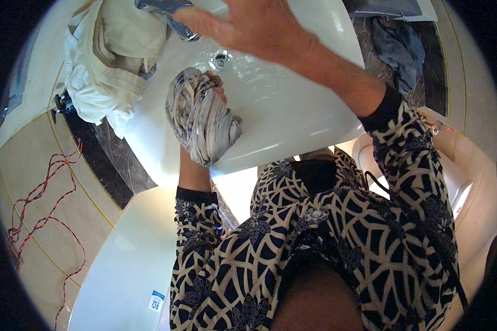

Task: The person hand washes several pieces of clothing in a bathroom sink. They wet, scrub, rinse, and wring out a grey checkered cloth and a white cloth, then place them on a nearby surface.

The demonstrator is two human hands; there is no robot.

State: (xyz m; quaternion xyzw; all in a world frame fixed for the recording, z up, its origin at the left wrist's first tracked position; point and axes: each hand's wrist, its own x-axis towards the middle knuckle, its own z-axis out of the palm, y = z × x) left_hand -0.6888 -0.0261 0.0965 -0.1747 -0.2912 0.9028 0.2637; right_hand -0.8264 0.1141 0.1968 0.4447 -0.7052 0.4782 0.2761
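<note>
A bunched, twisted grey-and-white patterned cloth (196, 113) hangs over the white sink basin (292, 118). My left hand (219, 88) is closed on it, mostly hidden behind the folds, with a few fingertips showing at its right side. My right hand (254, 27) is over the far part of the basin, its thumb stretched left onto or just above the shiny faucet (179, 22). Its other fingers run partly out of the top of the view, and I see nothing held in it. A metal drain (220, 59) shows between the hands, with a little water around it.
White and cream fabric (107, 66) is heaped on the basin's left rim. A dark grey-blue cloth (400, 52) lies on the dark marble counter (436, 71) at right. Red-and-black twisted wire (52, 212) trails at left. A pale cabinet door (121, 270) stands at lower left.
</note>
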